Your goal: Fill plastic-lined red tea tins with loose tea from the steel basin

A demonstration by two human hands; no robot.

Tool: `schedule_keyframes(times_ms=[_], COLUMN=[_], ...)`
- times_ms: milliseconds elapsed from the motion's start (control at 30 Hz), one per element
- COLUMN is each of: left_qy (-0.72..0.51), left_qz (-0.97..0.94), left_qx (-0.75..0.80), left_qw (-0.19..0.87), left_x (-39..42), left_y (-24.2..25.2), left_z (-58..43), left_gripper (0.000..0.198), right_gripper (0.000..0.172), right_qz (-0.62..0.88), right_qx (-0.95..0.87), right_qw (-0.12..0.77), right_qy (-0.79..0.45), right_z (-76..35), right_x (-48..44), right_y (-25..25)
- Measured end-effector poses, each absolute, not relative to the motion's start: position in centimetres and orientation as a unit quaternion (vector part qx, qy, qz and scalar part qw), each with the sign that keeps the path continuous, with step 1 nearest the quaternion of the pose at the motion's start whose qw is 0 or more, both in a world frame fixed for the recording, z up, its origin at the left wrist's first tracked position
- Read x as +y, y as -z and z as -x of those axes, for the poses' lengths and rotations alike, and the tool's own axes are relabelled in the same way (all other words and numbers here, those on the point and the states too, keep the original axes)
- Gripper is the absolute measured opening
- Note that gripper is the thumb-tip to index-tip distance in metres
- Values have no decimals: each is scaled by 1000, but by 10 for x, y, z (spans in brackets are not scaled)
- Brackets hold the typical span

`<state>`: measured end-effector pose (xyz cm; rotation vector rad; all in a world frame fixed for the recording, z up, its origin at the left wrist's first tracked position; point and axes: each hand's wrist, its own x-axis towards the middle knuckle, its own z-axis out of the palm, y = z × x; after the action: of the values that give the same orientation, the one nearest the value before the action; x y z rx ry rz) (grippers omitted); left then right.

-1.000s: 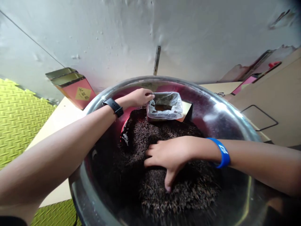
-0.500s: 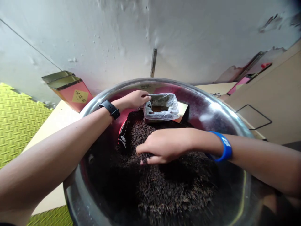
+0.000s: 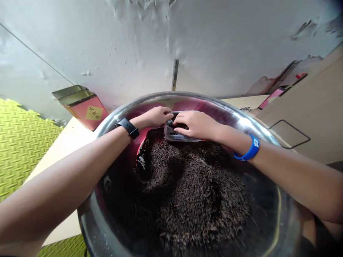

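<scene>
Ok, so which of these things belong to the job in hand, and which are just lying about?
In use:
left hand
right hand
clear plastic bag
dark tea leaves
steel basin

Lying about:
pink tea tin
cream tabletop
green foam mat

A peeling white plaster wall (image 3: 107, 43) is seen straight ahead, with flaked patches (image 3: 304, 30) at its right end. A narrow metal strip (image 3: 175, 75) is fixed upright at the wall's foot. A cream tabletop (image 3: 64, 167) is set against the wall, and a red-and-gold tea tin (image 3: 88, 109) is placed on it. Green textured foam matting (image 3: 26, 157) is laid on the floor left of the wall. A beige board (image 3: 308, 117) with a black wire frame (image 3: 289, 134) is propped right of the wall.
</scene>
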<state>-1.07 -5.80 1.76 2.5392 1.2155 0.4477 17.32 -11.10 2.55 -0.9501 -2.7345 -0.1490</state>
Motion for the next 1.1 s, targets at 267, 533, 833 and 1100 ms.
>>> schedule_keyframes(times_ms=[267,533,833,1100], left_qy=[-166,-160,-162,-163], left_qz=[-882,-886,-885,-884], left_qx=[422,415,413,417], left_qw=[127,131,139,137], left_x=[-54,-53,-49,-51], left_y=[-13,-14,-10,-10], left_z=[12,14,15,15], left_gripper=[35,36,39,39], right_gripper=[26,53,73,48], right_qz=[120,233,158,113], right_qx=[-989,-953,-913,-955], right_qw=[58,-122,-292,-183], right_qy=[-72,-148,-238,-203], right_z=[-137,-143,-132,-138], right_x=[-163,-152,-168,-166], right_y=[-18,16,3,-17])
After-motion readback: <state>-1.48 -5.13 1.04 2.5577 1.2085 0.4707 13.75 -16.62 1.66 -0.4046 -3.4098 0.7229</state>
